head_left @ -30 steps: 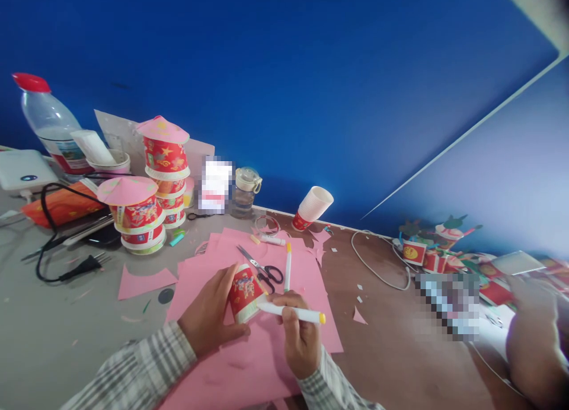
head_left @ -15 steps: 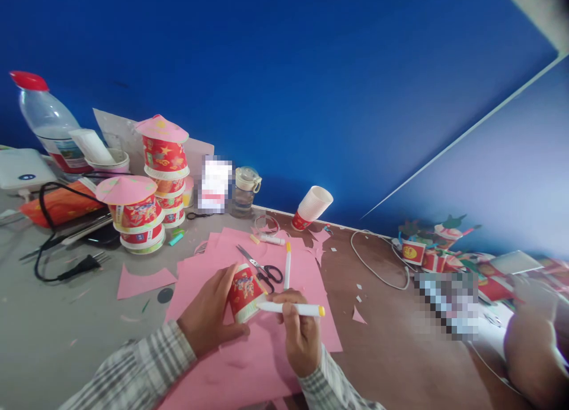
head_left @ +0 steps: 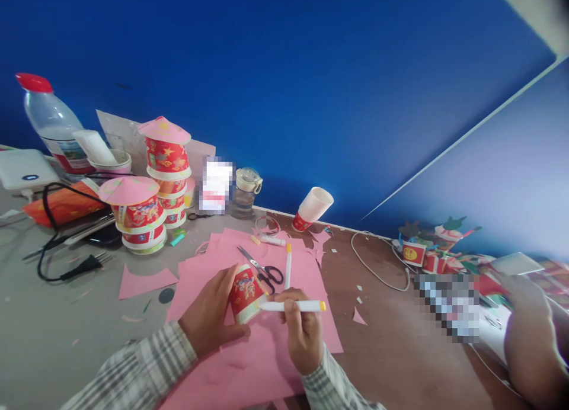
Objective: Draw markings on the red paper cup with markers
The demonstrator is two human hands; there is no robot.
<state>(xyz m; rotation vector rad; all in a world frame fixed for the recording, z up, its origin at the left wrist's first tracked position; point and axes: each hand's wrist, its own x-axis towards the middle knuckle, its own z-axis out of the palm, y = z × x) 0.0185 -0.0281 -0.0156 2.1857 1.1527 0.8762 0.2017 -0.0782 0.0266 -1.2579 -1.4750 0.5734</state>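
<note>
My left hand (head_left: 216,315) grips a red patterned paper cup (head_left: 247,292) from its left side, tilted over pink paper (head_left: 267,368). Pinched in my right hand (head_left: 302,333) is a white marker (head_left: 296,306) with a yellow end. Its tip meets the pale rim of the cup at the lower right. Just beyond the cup lie black-handled scissors (head_left: 262,269), partly hidden by it. A second white marker with a yellow end (head_left: 288,266) rests on the paper, near a white glue stick or similar tube (head_left: 272,240).
Stacked cups with pink cone roofs (head_left: 132,214) stand at left, near a red-capped bottle (head_left: 57,125). Behind are a lidded jar (head_left: 247,191) and a leaning stack of paper cups (head_left: 313,207). A cable (head_left: 377,274) and another person's arm (head_left: 531,333) are at right.
My hands, the cup and the marker hold nearly the same pose. The view has shifted slightly. At right, the other person's arm has moved a little.
</note>
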